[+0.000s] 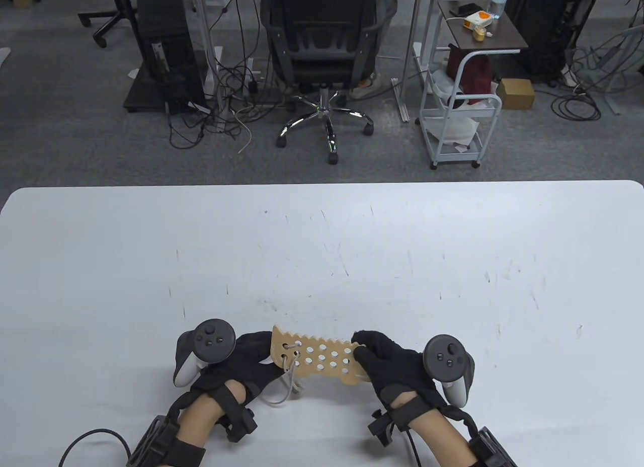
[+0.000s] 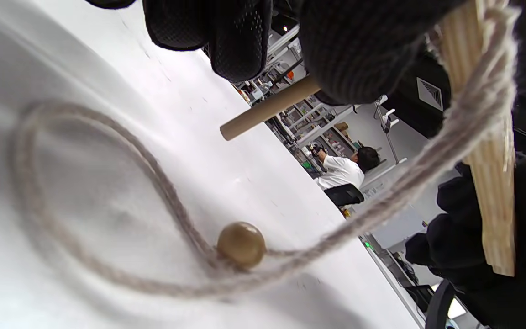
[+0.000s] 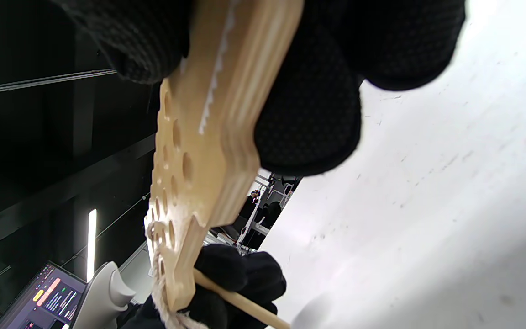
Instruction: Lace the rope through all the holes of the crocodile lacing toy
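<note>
Plywood crocodile [image 1: 317,359], stiff and light, is pinched at its ends by left hand [image 1: 241,361] and right hand [image 1: 387,361]; limp rope [image 1: 289,381] dangles beside the left grip.

An office or lab workspace: a white table [image 1: 453,245] stands on grey carpet [image 1: 60,135], with a swivel chair [image 1: 322,49] at the far side, a computer tower [image 1: 163,44] and tangled cables [image 1: 216,109] far left, and a white cart [image 1: 460,109] far right.
</note>
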Action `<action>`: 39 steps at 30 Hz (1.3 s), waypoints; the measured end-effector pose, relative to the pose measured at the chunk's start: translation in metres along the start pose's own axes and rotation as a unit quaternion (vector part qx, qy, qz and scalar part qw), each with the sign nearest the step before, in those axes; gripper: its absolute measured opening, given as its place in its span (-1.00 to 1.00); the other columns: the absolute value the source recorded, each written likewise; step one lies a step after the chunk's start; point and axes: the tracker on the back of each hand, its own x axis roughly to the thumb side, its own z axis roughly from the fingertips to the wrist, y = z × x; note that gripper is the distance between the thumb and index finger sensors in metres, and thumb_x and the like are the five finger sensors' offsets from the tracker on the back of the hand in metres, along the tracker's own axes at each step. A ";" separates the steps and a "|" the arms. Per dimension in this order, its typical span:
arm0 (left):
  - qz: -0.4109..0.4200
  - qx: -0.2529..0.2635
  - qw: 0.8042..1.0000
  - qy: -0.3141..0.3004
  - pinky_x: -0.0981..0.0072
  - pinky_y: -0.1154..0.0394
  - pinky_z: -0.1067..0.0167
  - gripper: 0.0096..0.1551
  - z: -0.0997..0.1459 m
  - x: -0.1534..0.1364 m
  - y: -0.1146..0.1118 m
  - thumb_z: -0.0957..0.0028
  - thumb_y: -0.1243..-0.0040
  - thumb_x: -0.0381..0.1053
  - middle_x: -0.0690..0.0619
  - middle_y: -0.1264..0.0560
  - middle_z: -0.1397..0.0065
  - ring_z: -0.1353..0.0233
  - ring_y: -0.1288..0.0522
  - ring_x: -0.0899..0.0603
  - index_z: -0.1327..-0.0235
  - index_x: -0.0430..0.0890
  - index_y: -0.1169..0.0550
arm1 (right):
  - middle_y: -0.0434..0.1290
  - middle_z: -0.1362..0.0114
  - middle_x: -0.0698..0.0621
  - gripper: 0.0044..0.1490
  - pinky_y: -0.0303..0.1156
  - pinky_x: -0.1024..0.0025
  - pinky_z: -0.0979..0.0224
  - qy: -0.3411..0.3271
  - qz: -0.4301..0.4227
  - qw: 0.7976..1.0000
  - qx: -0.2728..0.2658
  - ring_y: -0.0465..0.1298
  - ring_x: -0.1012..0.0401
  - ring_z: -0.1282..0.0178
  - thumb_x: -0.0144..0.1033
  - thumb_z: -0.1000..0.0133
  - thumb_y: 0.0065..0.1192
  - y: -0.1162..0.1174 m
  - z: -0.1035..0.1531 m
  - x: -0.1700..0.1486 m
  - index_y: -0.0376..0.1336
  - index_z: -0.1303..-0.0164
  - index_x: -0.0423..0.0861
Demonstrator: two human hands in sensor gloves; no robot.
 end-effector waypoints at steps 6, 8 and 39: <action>-0.016 0.020 1.000 0.007 -0.25 -0.15 -0.50 -0.51 0.001 -0.002 0.005 0.10 -0.37 0.09 -0.02 -0.40 -0.52 -0.59 -0.25 -0.31 -0.15 0.35 -0.62 | 0.63 -0.03 -0.04 -0.44 0.49 0.04 -0.07 0.008 0.001 1.000 -0.011 0.70 0.05 0.20 -0.13 -0.06 0.27 -0.005 -0.002 -0.003 0.32 -0.22 -0.10; -0.019 0.023 1.000 0.010 -0.25 -0.15 -0.50 -0.51 0.001 -0.003 0.006 0.10 -0.37 0.09 -0.02 -0.40 -0.52 -0.58 -0.25 -0.31 -0.15 0.35 -0.62 | 0.63 -0.04 -0.04 -0.44 0.49 0.04 -0.07 0.010 0.002 1.000 -0.013 0.70 0.05 0.20 -0.13 -0.06 0.26 -0.007 -0.002 -0.003 0.32 -0.22 -0.10; 0.030 0.113 0.993 0.003 -0.25 -0.14 -0.50 -0.50 0.018 -0.006 0.040 0.08 -0.33 0.10 -0.02 -0.39 -0.53 -0.59 -0.24 -0.30 -0.19 0.35 -0.59 | 0.63 -0.05 -0.04 -0.44 0.49 0.06 -0.06 0.055 0.009 0.995 -0.089 0.70 0.05 0.19 -0.13 -0.06 0.27 -0.043 -0.009 -0.016 0.32 -0.23 -0.10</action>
